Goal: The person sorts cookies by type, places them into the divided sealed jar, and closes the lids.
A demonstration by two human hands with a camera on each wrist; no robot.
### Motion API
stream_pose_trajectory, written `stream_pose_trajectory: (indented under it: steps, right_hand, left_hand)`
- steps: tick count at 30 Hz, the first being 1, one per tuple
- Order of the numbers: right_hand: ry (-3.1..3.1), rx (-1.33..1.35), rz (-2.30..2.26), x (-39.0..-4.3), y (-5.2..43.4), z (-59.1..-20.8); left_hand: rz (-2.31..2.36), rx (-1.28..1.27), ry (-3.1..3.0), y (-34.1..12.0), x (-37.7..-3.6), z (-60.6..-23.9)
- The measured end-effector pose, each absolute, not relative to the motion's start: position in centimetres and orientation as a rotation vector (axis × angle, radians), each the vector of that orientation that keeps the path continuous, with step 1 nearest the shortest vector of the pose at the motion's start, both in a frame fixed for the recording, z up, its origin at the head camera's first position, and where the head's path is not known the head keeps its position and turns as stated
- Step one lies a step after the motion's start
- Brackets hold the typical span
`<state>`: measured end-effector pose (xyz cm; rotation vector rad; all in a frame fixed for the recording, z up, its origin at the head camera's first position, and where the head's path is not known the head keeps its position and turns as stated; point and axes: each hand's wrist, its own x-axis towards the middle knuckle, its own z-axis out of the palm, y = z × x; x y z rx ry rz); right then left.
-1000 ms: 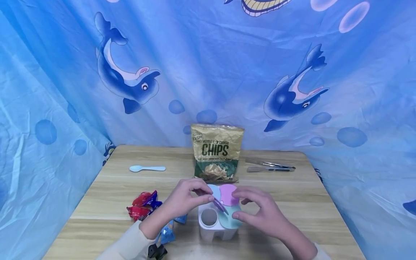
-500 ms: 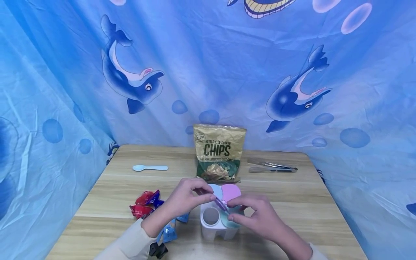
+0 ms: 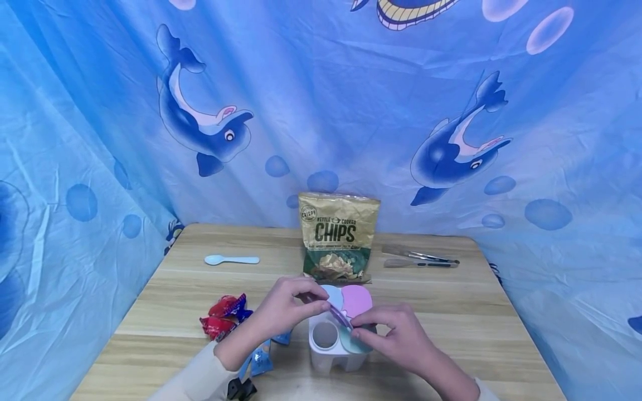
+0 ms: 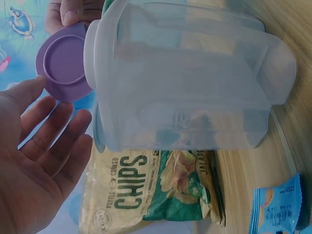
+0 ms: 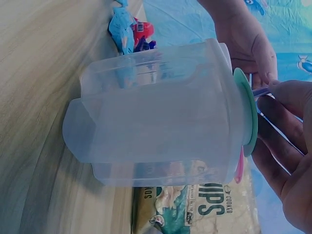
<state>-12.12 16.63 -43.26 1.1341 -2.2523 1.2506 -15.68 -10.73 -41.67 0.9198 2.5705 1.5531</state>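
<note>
Hands meet over the translucent four-cup container (image 3: 335,345), which stands on the wooden table (image 3: 451,312) near its front edge, just in front of the chips bag (image 3: 338,236). I see my left hand (image 3: 282,312) and right hand (image 3: 401,337) both pinching the purple lid (image 3: 341,317), which is tilted on edge above the container; the left wrist view shows the lid (image 4: 66,68) between thumb and fingertips. A pink lid (image 3: 356,299), a pale blue lid (image 3: 332,295) and a green lid (image 3: 353,342) sit on three cups; the near-left cup is uncovered. Red and blue snack packets (image 3: 223,314) lie left of the container. A light blue spoon (image 3: 232,259) lies far left, and tongs (image 3: 418,259) far right.
</note>
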Motion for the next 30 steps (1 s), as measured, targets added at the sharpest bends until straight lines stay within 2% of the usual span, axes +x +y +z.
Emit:
stream_pose_trajectory:
  steps: [8,20,30]
  right_hand:
    - [-2.279,1.102,1.292,-11.9,16.4,-43.0]
    - [-2.263,1.116,1.288,-12.0,16.5,-43.2]
    - [-2.310,1.093,1.319,-12.1,16.4,-43.2]
  left_hand:
    - [1.539,0.724,2.646,-14.3,-14.7,-42.4]
    - [1.383,0.336,2.998,-24.2,-14.9,-45.7]
    - [1.253,0.036,3.030,-31.1,-14.4,-48.9]
